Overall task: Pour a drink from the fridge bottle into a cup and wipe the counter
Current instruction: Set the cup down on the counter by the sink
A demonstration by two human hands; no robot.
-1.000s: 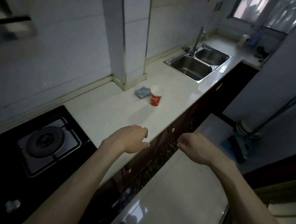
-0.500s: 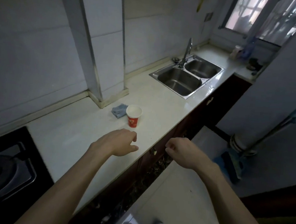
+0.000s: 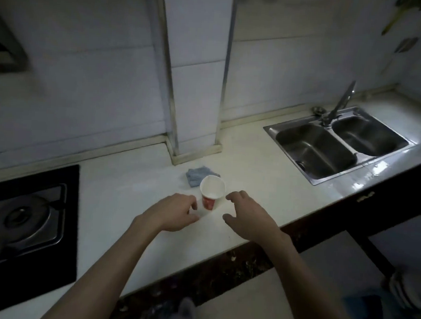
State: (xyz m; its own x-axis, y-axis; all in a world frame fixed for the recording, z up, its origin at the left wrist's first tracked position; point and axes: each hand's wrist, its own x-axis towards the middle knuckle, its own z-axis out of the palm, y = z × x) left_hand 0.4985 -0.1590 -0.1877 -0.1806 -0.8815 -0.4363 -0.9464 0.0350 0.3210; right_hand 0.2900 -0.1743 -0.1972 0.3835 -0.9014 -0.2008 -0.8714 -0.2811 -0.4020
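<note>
Currently: left hand (image 3: 174, 213) just left of cup (image 3: 211, 192), fingers (image 3: 188, 202) loosely curled, empty. Cup upright on desk (image 3: 133, 199), frame centre, blue cloth (image 3: 197, 177) just behind. Right hand (image 3: 250, 218) just right of cup, fingers spread, empty. Sink (image 3: 338, 145) upper right.

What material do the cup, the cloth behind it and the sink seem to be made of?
Cup: likely paper, matte white inside, red printed wall.
Cloth: soft woven fabric, blue-grey, rumpled.
Sink: probably stainless steel, grey with shiny reflections.
</note>
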